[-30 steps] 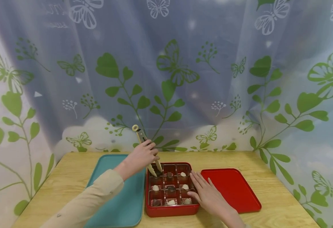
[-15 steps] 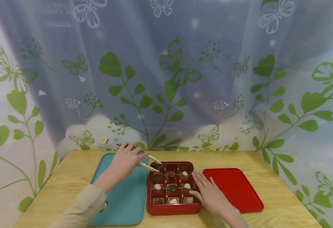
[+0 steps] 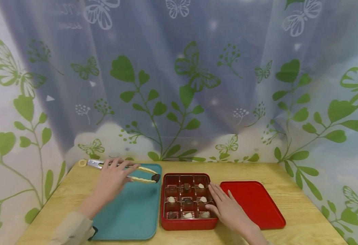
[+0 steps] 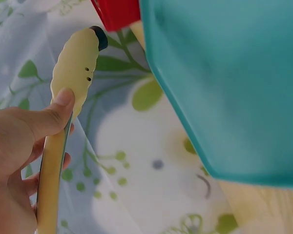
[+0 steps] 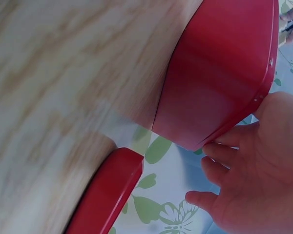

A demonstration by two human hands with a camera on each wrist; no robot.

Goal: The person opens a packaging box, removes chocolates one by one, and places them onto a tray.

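Note:
My left hand [image 3: 109, 182] grips a pair of tongs [image 3: 95, 164] with cream-coloured tips, held over the teal tray [image 3: 129, 211]. Between the tips sits a dark chocolate [image 3: 155, 177], near the tray's back right corner. In the left wrist view, the thumb presses along one arm of the tongs [image 4: 68, 68], and the chocolate [image 4: 99, 38] pokes out at the end. My right hand [image 3: 231, 211] rests against the right side of the red box [image 3: 189, 224], fingers extended along its rim. Dark and white chocolates lie in several of the box's clear-divided compartments.
A red lid [image 3: 255, 204] lies flat on the wooden table [image 3: 292, 190], to the right of the box. The tray stands close to the box's left side. Behind the table hangs a curtain [image 3: 154, 102] printed with leaves and butterflies.
My left hand has drawn the tongs out of the box's back left compartment and leftward over the tray, bringing the dark chocolate along. My right hand keeps its place at the box.

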